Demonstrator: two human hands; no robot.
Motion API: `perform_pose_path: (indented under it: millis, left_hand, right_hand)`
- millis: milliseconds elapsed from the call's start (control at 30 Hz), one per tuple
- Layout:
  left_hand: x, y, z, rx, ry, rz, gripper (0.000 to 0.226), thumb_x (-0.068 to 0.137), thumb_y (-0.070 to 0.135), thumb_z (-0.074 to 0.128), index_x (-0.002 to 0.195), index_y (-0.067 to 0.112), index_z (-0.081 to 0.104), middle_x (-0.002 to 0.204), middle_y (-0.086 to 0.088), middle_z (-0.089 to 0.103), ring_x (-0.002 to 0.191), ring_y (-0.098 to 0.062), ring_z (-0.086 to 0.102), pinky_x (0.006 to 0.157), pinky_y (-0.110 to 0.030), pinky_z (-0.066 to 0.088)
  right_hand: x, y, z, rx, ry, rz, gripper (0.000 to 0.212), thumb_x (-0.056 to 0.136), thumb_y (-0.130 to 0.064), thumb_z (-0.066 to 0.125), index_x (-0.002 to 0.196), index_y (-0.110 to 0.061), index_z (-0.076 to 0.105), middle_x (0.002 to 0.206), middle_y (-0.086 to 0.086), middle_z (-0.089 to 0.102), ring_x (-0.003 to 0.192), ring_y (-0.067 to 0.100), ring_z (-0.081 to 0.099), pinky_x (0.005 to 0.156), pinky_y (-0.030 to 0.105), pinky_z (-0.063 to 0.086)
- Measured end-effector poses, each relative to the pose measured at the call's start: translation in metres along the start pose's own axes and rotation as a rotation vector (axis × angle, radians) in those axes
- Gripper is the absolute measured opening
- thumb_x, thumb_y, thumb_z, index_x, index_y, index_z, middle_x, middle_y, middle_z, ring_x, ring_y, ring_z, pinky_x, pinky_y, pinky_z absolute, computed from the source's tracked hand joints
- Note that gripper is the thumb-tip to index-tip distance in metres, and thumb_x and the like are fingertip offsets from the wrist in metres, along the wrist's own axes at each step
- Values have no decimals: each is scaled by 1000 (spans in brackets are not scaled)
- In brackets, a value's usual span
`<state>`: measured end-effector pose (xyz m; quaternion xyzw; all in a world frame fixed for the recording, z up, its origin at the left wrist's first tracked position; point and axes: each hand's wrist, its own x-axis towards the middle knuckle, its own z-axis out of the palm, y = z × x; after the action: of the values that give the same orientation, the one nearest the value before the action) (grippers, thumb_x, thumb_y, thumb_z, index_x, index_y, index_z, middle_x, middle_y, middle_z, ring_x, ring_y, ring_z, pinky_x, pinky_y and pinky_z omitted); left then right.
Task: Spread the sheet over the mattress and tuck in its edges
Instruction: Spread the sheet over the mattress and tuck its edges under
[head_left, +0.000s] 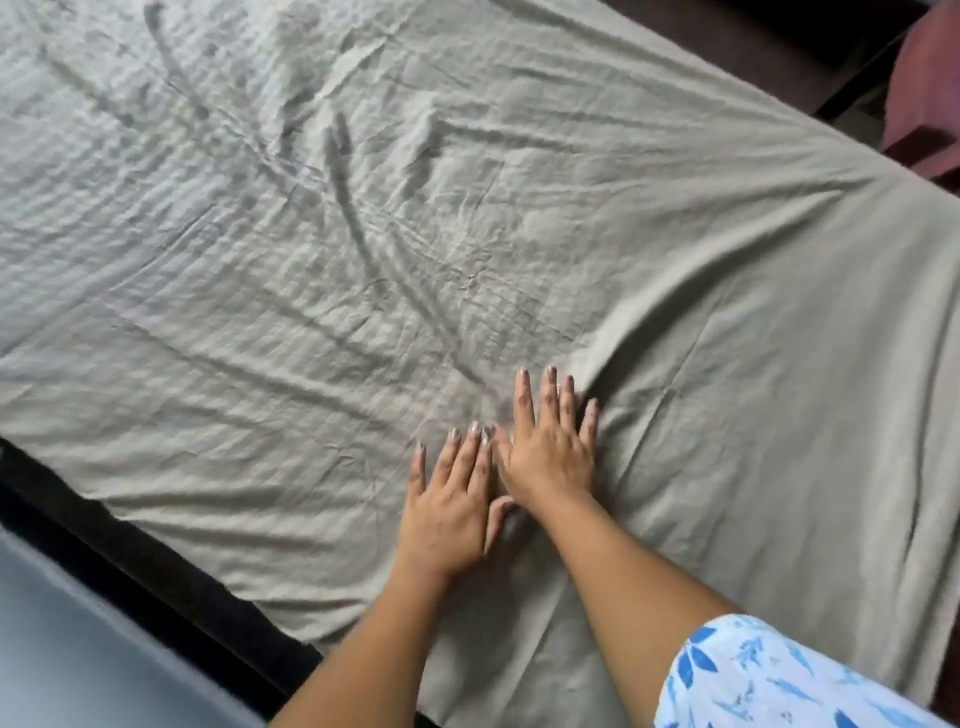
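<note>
A grey-green sheet (467, 208) lies spread over the mattress and fills most of the view. It is wrinkled, with long creases across its middle and left. On the right and near side it hangs down over the mattress edge. My left hand (449, 499) lies flat on the sheet near the front, fingers straight. My right hand (550, 447) lies flat beside it, a little farther forward, fingers spread, its thumb next to the left hand's fingers. Both palms press on the cloth. The mattress itself is hidden under the sheet.
A dark bed frame edge (130, 561) runs along the lower left, with grey floor (78, 649) beyond it. A reddish-brown piece of furniture (924, 104) stands at the upper right corner. My blue-and-white patterned sleeve (769, 675) shows at the bottom right.
</note>
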<state>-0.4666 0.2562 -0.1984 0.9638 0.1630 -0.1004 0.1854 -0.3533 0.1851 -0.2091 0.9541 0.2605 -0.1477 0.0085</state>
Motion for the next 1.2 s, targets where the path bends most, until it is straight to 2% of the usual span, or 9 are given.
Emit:
perform_pose_path:
  millis: [100, 300, 433, 533, 667, 800, 1033, 1133, 1200]
  left_hand:
    - [22, -18, -6, 62, -28, 52, 57, 83, 37, 35, 126, 8, 60, 133, -9, 56, 121, -28, 55, 98, -56, 39]
    - [43, -77, -27, 160, -66, 227, 58, 83, 28, 36, 135, 6, 50, 143, -11, 45, 131, -31, 44, 104, -54, 34]
    - [60, -83, -23, 202, -306, 359, 70, 92, 41, 36, 150, 11, 11, 156, -7, -1, 146, -27, 4, 114, -43, -10]
    - [65, -78, -12, 265, -369, 335, 79, 89, 54, 23, 149, 7, 0, 157, -11, -6, 143, -28, -13, 113, -47, -12]
    - [66, -73, -8, 274, -368, 316, 82, 83, 56, 16, 146, 4, 23, 155, -16, 16, 143, -34, 10, 113, -55, 7]
    - [70, -76, -6, 353, -532, 274, 83, 87, 60, 10, 147, 8, -13, 155, -11, -21, 142, -28, -21, 114, -48, -12]
    - [78, -76, -1, 423, -626, 246, 78, 62, 46, -19, 130, 10, -36, 137, -9, -48, 135, -27, -36, 111, -48, -16]
    - [82, -79, 5, 425, -647, 271, 80, 69, 49, -12, 135, 10, -34, 133, -8, -52, 122, -23, -50, 108, -48, -23]
    - [89, -77, 3, 450, -684, 301, 80, 83, 52, 8, 142, 11, -28, 143, -9, -45, 130, -25, -44, 107, -46, -24]
  right_hand:
    - [18, -8, 5, 12, -52, 86, 80, 92, -56, 35, 151, -22, -6, 159, 12, -6, 146, 27, -7, 114, 48, -7]
    - [27, -33, 14, -83, -108, 167, 81, 90, -55, 37, 152, -16, 4, 157, 22, -1, 145, 35, 0, 112, 52, -12]
    - [29, -50, 6, -97, -126, 225, 77, 87, -48, 40, 149, -7, 18, 154, 28, 8, 143, 39, 6, 112, 51, -13]
    - [37, -53, 9, -41, -199, 251, 74, 91, -45, 32, 150, -5, 10, 155, 28, -1, 144, 40, -2, 116, 49, -5]
    - [42, -51, 14, -9, -281, 244, 75, 92, -45, 28, 150, -3, 3, 153, 32, -8, 142, 44, -7, 115, 51, -7]
    - [44, -58, 19, -39, -299, 267, 72, 96, -42, 23, 149, -3, -5, 152, 31, -16, 139, 48, -16, 112, 55, -13]
    - [47, -62, 32, -13, -292, 357, 72, 96, -44, 19, 146, -7, -17, 140, 29, -39, 132, 48, -33, 103, 56, -29]
    - [46, -61, 35, -17, -294, 390, 72, 95, -46, 19, 146, -11, -19, 136, 25, -43, 131, 45, -36, 103, 54, -30]
    - [47, -60, 35, -36, -283, 430, 73, 95, -47, 21, 147, -15, -18, 142, 22, -39, 133, 43, -34, 104, 52, -29]
